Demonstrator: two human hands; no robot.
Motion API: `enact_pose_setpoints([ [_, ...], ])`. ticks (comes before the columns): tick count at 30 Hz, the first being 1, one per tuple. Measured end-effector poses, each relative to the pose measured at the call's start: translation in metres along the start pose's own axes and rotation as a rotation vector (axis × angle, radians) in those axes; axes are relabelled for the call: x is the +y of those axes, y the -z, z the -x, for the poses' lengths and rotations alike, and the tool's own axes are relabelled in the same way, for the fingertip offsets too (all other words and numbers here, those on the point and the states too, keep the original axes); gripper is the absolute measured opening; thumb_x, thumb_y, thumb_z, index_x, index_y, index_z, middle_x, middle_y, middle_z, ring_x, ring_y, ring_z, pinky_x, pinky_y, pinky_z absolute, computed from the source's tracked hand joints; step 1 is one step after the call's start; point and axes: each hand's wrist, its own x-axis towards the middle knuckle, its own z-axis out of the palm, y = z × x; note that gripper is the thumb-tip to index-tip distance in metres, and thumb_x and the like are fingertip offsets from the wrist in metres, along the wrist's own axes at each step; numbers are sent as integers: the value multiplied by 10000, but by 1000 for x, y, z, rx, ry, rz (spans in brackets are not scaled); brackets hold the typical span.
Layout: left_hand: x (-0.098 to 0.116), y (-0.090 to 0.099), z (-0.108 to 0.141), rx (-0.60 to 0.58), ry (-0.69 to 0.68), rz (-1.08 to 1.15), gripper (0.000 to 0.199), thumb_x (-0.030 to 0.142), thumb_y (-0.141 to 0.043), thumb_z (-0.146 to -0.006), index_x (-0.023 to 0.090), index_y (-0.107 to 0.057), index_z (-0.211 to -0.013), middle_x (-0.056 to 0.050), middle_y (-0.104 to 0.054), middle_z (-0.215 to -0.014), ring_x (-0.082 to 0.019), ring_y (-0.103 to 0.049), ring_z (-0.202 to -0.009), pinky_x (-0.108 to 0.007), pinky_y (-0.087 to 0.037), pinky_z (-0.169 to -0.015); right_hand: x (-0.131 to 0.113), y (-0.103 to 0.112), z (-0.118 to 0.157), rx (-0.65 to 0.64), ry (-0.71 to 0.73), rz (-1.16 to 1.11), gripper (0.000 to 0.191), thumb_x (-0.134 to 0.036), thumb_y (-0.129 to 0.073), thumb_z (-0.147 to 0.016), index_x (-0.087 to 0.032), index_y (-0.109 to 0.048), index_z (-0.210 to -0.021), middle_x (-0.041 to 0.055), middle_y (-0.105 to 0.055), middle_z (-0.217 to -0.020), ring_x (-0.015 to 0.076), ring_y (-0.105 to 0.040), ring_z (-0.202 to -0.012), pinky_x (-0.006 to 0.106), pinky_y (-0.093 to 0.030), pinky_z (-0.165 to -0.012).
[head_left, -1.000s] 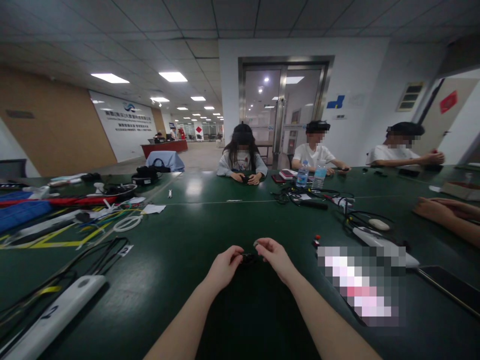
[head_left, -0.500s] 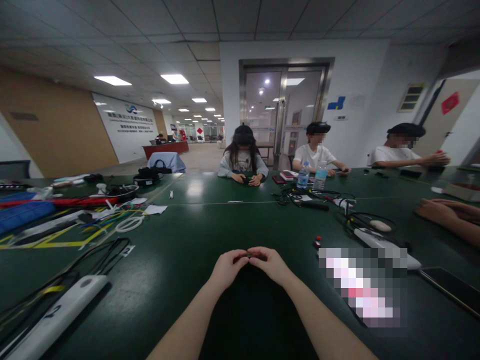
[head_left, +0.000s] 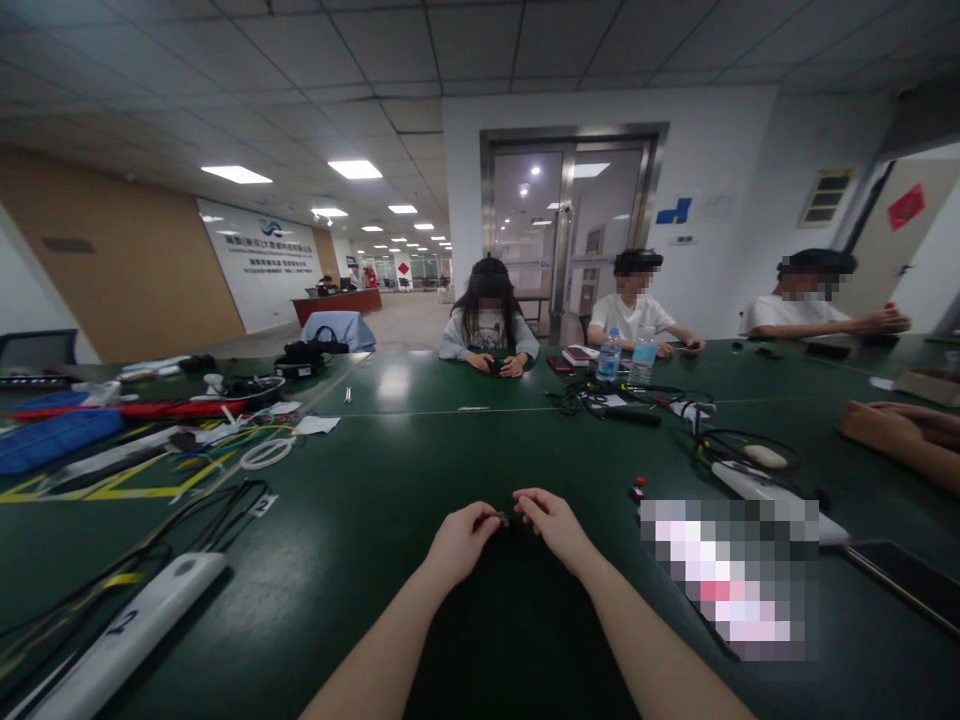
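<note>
Strip [head_left: 142, 620]: well left of part [head_left: 504, 520]. Left hand [head_left: 459, 540]: fingertips pinching part, details too small. Right hand [head_left: 553, 525]: just right of part, fingers bent, cannot tell if gripping. Handling seems underway; steps done or left unclear.

Left hand [head_left: 457, 545] holds small dark object [head_left: 504, 520] over green table [head_left: 360, 570]; right hand [head_left: 556, 527] just beside, fingers bent
</note>
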Motion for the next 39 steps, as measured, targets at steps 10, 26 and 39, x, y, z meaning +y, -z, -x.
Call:
enact_pose_setpoints([
  [10, -76, 96, 22, 184, 151, -209, 322, 430, -376, -769, 210, -586, -872, -15, -631, -822, -155, -566, -743, -238, -389, -637, 1, 6, 0, -43, -50, 24, 317, -386, -457, -762, -199, -594, -978, 50, -602, -854, 161, -529, -719, 284, -423, -609],
  [26, -148, 163, 99, 510, 327, -243, 377, 497, -385, -709, 206, -574, -857, -18, -651, -796, -203, -590, -780, -291, -431, -693, 1, 5, 1, -56, -40, 86, 328, -399, -462, -754, -206, -587, -988, 44, -600, -854, 176, -536, -751, 300, -435, -649],
  [39, -146, 161, 99, 470, 287, -349, 266, 382, -366, -742, 205, -551, -813, -23, -621, -793, -183, -574, -749, -283, -420, -695, -4, 6, 2, -70, -71, 77, 312, -382, -462, -754, -206, -586, -980, 44, -600, -827, 181, -536, -741, 315, -439, -657],
])
